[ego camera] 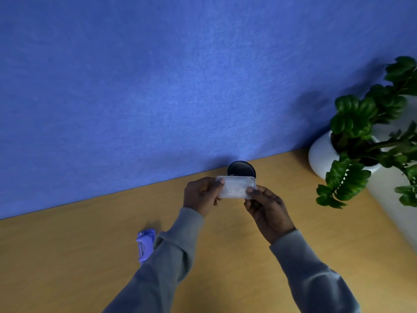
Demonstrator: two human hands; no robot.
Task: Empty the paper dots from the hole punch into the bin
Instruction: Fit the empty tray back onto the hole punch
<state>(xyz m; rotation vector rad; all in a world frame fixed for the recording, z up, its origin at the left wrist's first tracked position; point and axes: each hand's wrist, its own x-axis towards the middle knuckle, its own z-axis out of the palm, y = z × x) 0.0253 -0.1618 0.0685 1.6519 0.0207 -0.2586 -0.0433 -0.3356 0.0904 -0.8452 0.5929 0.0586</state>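
A translucent plastic tray (235, 186), the hole punch's dot catcher, is held by both hands at its two ends. My left hand (200, 195) pinches its left end and my right hand (267, 207) pinches its right end. Faint pale bits show through its bottom. Just behind the tray a small round black bin (241, 168) stands on the wooden desk (225, 256) against the blue partition; the tray hides the bin's front. The purple hole punch body (145, 246) lies on the desk at the left, partly behind my left sleeve.
A blue felt partition (180, 86) rises along the desk's far edge. A white pot with a leafy green plant (361, 141) stands at the back right. A white wall (397, 199) bounds the desk on the right.
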